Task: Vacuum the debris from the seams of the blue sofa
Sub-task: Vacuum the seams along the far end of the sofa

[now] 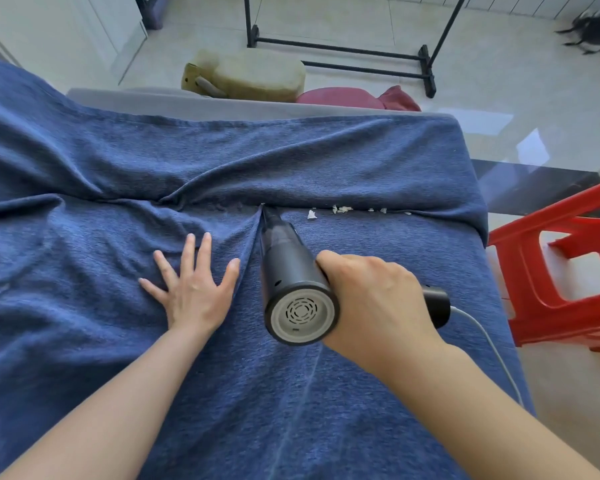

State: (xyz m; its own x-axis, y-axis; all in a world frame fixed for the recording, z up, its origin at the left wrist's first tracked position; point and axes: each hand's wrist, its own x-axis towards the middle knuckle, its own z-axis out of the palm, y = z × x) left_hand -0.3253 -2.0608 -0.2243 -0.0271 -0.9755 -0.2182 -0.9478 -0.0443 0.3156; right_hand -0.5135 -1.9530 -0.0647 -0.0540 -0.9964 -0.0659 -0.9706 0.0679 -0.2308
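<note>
The blue sofa (378, 174) fills most of the view, draped in a wrinkled blue cover. A seam runs across it where seat meets backrest. White debris scraps (340, 209) lie along that seam, right of centre. My right hand (374, 292) grips the handle of a black handheld vacuum (288, 271), whose narrow nozzle tip touches the seam just left of the scraps. A white cord (492, 344) trails from its handle. My left hand (191, 282) rests flat on the seat, fingers spread, left of a fabric fold beside the vacuum.
A red plastic stool (561, 265) stands close to the sofa's right end. Behind the sofa lie a beige cushion (253, 76) and a red cushion (347, 98). A black rack base (340, 51) stands on the tiled floor beyond.
</note>
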